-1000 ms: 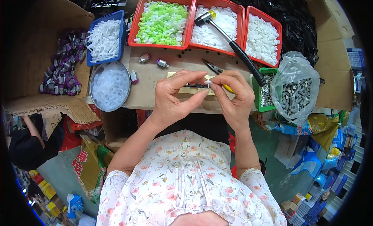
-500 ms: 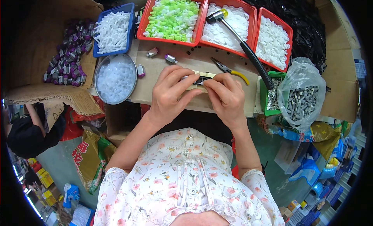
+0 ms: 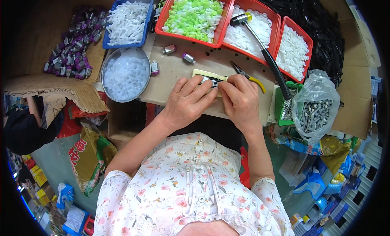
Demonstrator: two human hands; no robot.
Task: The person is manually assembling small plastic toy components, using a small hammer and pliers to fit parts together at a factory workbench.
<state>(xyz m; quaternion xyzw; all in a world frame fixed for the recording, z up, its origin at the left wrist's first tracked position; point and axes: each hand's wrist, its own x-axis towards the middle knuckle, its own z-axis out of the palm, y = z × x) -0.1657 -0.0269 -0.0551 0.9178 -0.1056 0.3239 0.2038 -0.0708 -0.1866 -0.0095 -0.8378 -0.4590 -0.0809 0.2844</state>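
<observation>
on the tan worktop (image 3: pixel 163 86), your left hand (image 3: pixel 187 105) is resting fingers over the cream block (image 3: pixel 202 72), your right hand (image 3: pixel 241 103) is bunching its fingertips close by; whether either is gripping, i cannot tell. a black part (image 3: pixel 215 82) is sitting in the block at your fingertips.

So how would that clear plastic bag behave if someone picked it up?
The clear plastic bag would probably be floppy, as it looks thin and crumpled. It may feel weighty, since many grey pieces fill much of it. They look loose and jumbled, so they might shift when it's lifted.
</observation>
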